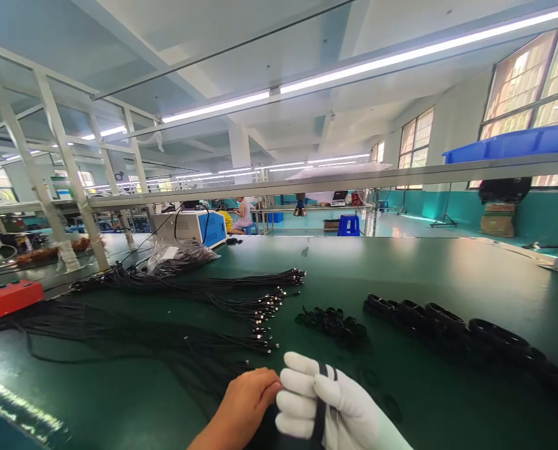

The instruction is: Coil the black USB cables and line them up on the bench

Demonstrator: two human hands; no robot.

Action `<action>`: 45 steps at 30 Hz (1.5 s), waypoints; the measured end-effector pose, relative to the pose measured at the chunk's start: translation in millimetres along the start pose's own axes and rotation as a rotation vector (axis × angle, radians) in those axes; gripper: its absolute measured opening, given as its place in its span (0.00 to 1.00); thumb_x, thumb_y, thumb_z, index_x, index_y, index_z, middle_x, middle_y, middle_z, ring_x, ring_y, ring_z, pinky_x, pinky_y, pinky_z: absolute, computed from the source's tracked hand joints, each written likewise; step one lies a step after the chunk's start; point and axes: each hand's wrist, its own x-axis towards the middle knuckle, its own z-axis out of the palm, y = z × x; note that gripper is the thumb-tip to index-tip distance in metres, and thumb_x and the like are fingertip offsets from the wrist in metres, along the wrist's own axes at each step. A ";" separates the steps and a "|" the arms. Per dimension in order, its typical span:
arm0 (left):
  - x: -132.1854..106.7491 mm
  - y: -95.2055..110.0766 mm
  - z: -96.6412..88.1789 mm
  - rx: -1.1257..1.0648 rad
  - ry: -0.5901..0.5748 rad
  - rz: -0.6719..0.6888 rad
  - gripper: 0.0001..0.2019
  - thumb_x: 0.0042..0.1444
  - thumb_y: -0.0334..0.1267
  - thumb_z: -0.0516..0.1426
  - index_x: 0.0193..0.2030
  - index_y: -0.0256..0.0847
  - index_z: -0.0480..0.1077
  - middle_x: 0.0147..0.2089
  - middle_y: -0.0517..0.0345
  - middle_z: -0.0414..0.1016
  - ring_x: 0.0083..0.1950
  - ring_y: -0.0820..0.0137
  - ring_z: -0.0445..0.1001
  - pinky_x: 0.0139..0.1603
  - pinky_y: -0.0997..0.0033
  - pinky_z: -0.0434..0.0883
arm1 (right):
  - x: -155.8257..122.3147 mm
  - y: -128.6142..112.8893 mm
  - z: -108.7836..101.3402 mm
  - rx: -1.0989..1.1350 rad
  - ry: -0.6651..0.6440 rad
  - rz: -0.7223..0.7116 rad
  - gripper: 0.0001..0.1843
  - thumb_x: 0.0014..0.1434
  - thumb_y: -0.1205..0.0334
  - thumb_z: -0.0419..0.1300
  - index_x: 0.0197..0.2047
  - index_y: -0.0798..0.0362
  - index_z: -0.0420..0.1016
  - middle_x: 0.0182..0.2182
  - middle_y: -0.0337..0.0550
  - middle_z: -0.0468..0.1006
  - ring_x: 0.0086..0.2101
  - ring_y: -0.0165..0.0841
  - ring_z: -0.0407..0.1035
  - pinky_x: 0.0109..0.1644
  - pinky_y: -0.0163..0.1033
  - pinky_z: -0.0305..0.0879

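My left hand [248, 403], bare, is closed at the lower middle. Its fingertips meet the fingers of my right hand, and whatever they pinch is hidden. My right hand [335, 400] wears a white glove and is turned palm up with its fingers curled in. A black cable [320, 419] crosses its palm, and thin black bands [324, 370] circle the index finger. Dark material at the bottom edge between the hands is too dim to make out. Just beyond lie bundles of black cables [204, 300] with shiny metal plugs, and a pile of small black loops [337, 325].
Coiled black cables [447, 319] form a row on the green table [400, 262] at right. A red button box [14, 297] stands at left. Farther back are a plastic bag [178, 256] and a blue-white machine [194, 226]. A shelf [279, 189] crosses above; a person [244, 212] sits beyond.
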 end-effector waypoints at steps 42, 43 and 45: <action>-46.5 50.7 43.3 0.727 0.017 -0.097 0.11 0.59 0.29 0.49 0.33 0.42 0.72 0.32 0.56 0.78 0.32 0.64 0.78 0.27 0.72 0.62 | -4.4 -1.5 -22.9 -0.177 0.439 -0.059 0.23 0.46 0.61 0.71 0.45 0.57 0.74 0.42 0.51 0.78 0.40 0.39 0.73 0.55 0.53 0.59; -45.5 52.3 42.2 0.741 0.021 -0.052 0.10 0.58 0.29 0.51 0.32 0.42 0.72 0.31 0.57 0.78 0.31 0.64 0.77 0.27 0.72 0.62 | -4.5 0.4 -21.3 -0.198 0.443 -0.056 0.22 0.46 0.62 0.70 0.45 0.57 0.74 0.40 0.50 0.79 0.38 0.38 0.73 0.54 0.52 0.60; -41.7 53.3 35.3 0.780 0.052 0.080 0.07 0.56 0.29 0.54 0.30 0.41 0.71 0.30 0.57 0.77 0.30 0.65 0.76 0.29 0.70 0.63 | -4.9 5.1 -19.3 -0.252 0.488 -0.037 0.22 0.46 0.63 0.70 0.45 0.57 0.74 0.38 0.49 0.79 0.38 0.37 0.72 0.52 0.49 0.61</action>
